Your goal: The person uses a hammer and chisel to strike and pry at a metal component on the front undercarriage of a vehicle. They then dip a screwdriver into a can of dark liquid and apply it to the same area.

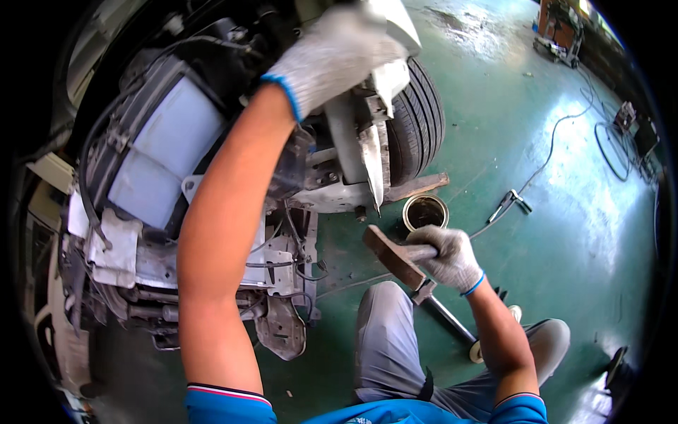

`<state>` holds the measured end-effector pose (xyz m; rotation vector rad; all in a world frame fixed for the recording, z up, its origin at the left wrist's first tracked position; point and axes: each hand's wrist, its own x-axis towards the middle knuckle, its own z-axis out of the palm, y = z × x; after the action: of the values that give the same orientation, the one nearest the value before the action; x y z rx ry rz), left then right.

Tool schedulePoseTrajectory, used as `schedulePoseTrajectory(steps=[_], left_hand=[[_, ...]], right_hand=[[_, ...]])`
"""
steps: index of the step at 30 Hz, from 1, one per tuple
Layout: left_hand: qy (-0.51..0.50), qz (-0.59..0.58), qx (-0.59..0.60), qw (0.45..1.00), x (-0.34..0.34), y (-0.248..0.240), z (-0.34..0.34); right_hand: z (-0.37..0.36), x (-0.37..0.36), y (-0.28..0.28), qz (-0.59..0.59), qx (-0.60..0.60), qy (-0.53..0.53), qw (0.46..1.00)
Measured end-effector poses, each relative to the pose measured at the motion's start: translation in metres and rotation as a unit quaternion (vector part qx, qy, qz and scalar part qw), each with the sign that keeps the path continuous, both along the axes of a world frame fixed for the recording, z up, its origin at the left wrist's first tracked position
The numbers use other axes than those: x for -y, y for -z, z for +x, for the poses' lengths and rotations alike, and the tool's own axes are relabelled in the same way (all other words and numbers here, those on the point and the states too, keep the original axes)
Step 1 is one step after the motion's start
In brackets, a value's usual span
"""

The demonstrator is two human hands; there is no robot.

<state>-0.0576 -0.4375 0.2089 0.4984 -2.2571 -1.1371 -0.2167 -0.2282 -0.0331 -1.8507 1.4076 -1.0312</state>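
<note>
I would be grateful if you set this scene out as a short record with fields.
Left hand: gloved, raised at the car; its fingers are blurred, so grip unclear
Right hand: gloved, closed around the handle of a hammer
Car: front end exposed, tire in view
Floor: green, with an open round can and a metal tool on it

White lettering [359, 420] on blue shirt [409, 413], too small to read.

White glare [600, 201] lies on the glossy green floor [487, 106], a dark patch [446, 18] toward the top
</note>
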Motion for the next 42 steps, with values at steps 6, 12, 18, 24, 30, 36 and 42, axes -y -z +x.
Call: schedulePoseTrajectory(steps=[6,12,18,24,30,36,42], left_hand=[[-0.047,-0.667,0.177,0.722,0.002,-0.004,0.036],[-0.021,-0.652,0.193,0.732,0.005,-0.011,0.033],[-0.05,-0.702,0.218,0.676,0.001,-0.01,0.036],[-0.056,-0.694,0.222,0.683,0.005,-0.01,0.04],[-0.074,-0.639,0.192,0.742,-0.003,-0.006,0.038],[-0.069,-0.591,0.18,0.783,-0.008,-0.012,0.028],[-0.099,-0.289,0.075,0.949,-0.006,-0.001,0.034]], right_hand=[[0.018,-0.021,0.009,0.168,0.222,0.046,0.959],[0.016,-0.017,-0.043,0.06,0.434,0.14,0.888],[0.003,0.013,-0.095,0.107,0.472,0.039,0.874],[0.007,0.025,-0.106,0.183,0.471,-0.064,0.86],[-0.045,0.015,-0.133,-0.026,0.458,0.163,0.874],[0.007,0.044,-0.08,-0.159,0.242,0.144,0.946],[-0.018,0.03,-0.116,0.031,0.41,0.11,0.905]])
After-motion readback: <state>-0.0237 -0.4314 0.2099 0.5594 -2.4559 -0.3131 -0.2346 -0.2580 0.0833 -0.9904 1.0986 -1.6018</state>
